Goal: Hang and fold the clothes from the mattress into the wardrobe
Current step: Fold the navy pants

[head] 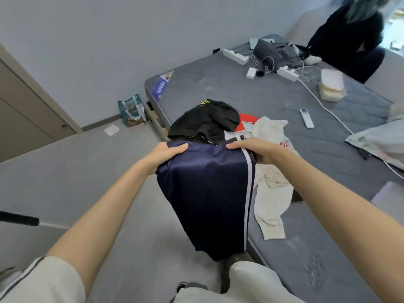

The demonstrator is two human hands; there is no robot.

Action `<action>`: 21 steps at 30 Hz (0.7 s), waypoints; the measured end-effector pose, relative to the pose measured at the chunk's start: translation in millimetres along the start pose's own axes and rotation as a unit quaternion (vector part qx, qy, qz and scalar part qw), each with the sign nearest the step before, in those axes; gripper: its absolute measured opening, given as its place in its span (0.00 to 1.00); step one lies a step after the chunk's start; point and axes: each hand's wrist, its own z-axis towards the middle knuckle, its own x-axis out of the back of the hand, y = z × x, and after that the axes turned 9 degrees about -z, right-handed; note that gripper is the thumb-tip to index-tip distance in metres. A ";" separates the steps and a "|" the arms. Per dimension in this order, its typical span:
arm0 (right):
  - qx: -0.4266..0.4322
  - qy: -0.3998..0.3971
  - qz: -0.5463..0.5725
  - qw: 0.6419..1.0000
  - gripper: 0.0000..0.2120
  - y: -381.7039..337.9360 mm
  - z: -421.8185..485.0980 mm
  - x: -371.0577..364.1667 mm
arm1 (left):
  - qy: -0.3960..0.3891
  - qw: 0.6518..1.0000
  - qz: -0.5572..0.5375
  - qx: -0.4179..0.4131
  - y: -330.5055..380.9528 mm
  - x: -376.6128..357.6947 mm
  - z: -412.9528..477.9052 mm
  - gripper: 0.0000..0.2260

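Observation:
A navy garment with a white side stripe (207,193) hangs folded over in front of me, above the edge of the grey mattress (273,99). My left hand (164,156) grips its top left corner and my right hand (255,149) grips its top right corner by the stripe. Behind it on the mattress lie a black garment (207,119), a cream garment (271,171) and a red and white piece (246,120). The wardrobe door (24,112) stands at the left edge of the view.
Power strips and cables (286,71), a grey bag (273,51), a plastic box (331,86), a remote (306,118) and bedding (380,136) lie farther up the mattress. Another person (349,36) sits at the far end. A printed bag (131,110) stands on the floor.

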 end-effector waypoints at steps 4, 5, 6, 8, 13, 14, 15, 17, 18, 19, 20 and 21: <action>0.064 0.051 0.066 0.994 0.15 -61.9 34.8 71.1 | 0.104 0.986 -0.052 -0.124 80.5 -27.8 63.4 0.09; 0.079 0.059 0.074 0.992 0.17 -78.4 42.1 84.2 | 0.126 0.979 -0.054 -0.152 99.3 -29.5 74.3 0.09; 0.095 0.072 0.078 0.990 0.20 -96.6 50.3 97.6 | 0.149 0.971 -0.053 -0.177 119.5 -31.5 85.2 0.11; 0.141 0.116 0.077 0.980 0.23 -136.3 66.8 119.4 | 0.199 0.955 -0.049 -0.213 161.3 -32.9 103.0 0.15; 0.278 0.210 0.054 0.936 0.21 -231.3 92.4 152.1 | 0.289 0.913 -0.090 -0.273 252.5 -21.7 117.8 0.13; 0.304 0.218 0.058 0.926 0.21 -248.6 93.9 158.8 | 0.299 0.905 -0.095 -0.286 268.5 -19.5 116.8 0.13; 0.329 0.222 0.064 0.915 0.20 -263.4 94.3 164.7 | 0.309 0.898 -0.096 -0.298 281.8 -17.6 115.2 0.13; 0.373 0.226 0.071 0.897 0.19 -289.8 90.7 175.8 | 0.328 0.881 -0.098 -0.327 306.1 -15.5 109.1 0.12; 0.392 0.227 0.071 0.889 0.18 -299.5 87.6 180.9 | 0.335 0.873 -0.101 -0.341 315.6 -16.0 106.0 0.10; 0.408 0.228 0.070 0.881 0.17 -306.7 84.6 186.2 | 0.338 0.866 -0.105 -0.354 323.3 -16.8 103.7 0.09; 0.419 0.231 0.069 0.875 0.17 -310.8 82.2 191.3 | 0.335 0.862 -0.109 -0.365 328.2 -18.8 101.5 0.09; 0.425 0.238 0.066 0.871 0.17 -311.9 81.0 196.3 | 0.328 0.861 -0.109 -0.373 329.8 -21.9 99.7 0.08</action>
